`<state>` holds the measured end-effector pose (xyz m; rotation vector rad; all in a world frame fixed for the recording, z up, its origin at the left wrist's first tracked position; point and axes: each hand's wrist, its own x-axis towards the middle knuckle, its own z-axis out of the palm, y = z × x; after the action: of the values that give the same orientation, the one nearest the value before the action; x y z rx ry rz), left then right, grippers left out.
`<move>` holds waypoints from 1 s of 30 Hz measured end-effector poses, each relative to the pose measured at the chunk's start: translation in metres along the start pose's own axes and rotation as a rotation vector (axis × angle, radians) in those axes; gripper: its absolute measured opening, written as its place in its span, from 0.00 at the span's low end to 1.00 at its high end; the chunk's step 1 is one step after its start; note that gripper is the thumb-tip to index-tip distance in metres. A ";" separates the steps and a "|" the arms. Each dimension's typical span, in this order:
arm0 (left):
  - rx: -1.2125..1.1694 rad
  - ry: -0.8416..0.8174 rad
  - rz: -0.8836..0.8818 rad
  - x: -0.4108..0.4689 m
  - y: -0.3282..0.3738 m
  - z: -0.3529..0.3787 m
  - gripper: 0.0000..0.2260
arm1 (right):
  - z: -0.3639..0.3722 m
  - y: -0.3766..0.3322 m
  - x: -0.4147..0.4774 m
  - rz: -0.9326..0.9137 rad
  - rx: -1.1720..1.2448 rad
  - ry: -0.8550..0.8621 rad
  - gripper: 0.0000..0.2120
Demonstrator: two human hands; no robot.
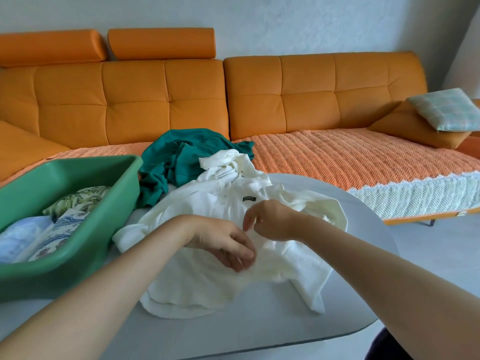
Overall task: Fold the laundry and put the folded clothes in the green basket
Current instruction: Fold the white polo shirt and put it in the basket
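Your left hand and right hand meet at the middle of the white shirt, each pinching its cloth with curled fingers. The shirt lies on the grey table, collar away from you and hem near. The green basket stands just left, nearer your left hand. Open tabletop shows below the hem.

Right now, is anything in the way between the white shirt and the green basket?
No, nothing visible. The white shirt lies on the table right beside the green basket. The teal garment lies farther back, not between them.
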<state>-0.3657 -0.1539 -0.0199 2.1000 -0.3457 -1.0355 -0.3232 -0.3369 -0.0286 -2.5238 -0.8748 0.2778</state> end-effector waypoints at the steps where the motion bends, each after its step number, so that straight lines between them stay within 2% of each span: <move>1: -0.015 -0.004 0.005 -0.005 -0.002 -0.001 0.07 | -0.002 -0.004 -0.004 0.036 0.022 -0.073 0.16; 2: 0.004 0.061 0.019 -0.008 -0.006 -0.002 0.08 | -0.003 -0.007 -0.007 0.074 0.050 -0.156 0.14; 4: 0.151 0.340 0.057 -0.013 -0.017 -0.010 0.06 | -0.001 -0.010 -0.014 0.106 0.068 -0.254 0.11; 6: 0.380 0.546 -0.001 -0.022 -0.032 -0.018 0.04 | 0.006 -0.012 -0.015 0.051 -0.030 -0.227 0.12; 7: 0.481 0.567 -0.070 -0.027 -0.040 -0.021 0.04 | 0.012 -0.012 -0.014 0.008 -0.078 -0.187 0.15; 10: 0.668 0.483 -0.297 -0.042 -0.064 -0.017 0.17 | 0.030 -0.016 -0.011 -0.104 -0.181 -0.107 0.22; 13: 0.688 0.494 -0.335 -0.054 -0.076 -0.013 0.26 | 0.038 -0.018 -0.011 -0.109 -0.232 -0.153 0.24; 14: 0.691 0.507 -0.329 -0.056 -0.078 -0.012 0.25 | 0.038 -0.018 -0.010 -0.094 -0.208 -0.145 0.21; 17: 0.703 0.479 -0.288 -0.060 -0.079 -0.009 0.11 | 0.031 -0.021 -0.009 -0.077 -0.267 -0.130 0.13; 20: 0.581 0.328 -0.308 -0.067 -0.070 -0.006 0.09 | 0.016 -0.027 -0.010 0.026 -0.317 -0.323 0.14; 23: 0.286 0.128 -0.372 -0.071 -0.048 0.007 0.17 | -0.001 -0.027 -0.017 0.202 -0.155 -0.550 0.10; 24: 0.241 0.104 -0.371 -0.070 -0.043 0.010 0.20 | -0.004 -0.028 -0.018 0.232 -0.091 -0.562 0.11; 25: 0.224 0.142 -0.335 -0.068 -0.039 0.011 0.21 | -0.006 -0.028 -0.018 0.228 -0.053 -0.521 0.12; 27: 0.244 0.378 -0.172 -0.057 -0.041 0.007 0.17 | -0.005 -0.026 -0.013 0.141 -0.124 -0.292 0.11; 29: 0.386 0.676 -0.035 -0.043 -0.052 -0.003 0.09 | 0.002 -0.021 -0.005 0.045 -0.225 -0.041 0.09; 30: 0.493 0.765 -0.010 -0.037 -0.059 -0.007 0.06 | 0.007 -0.017 -0.001 0.005 -0.227 0.027 0.09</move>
<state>-0.3889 -0.0915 -0.0395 2.7465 -0.2086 -0.0847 -0.3355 -0.3233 -0.0264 -2.7313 -0.9363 0.1530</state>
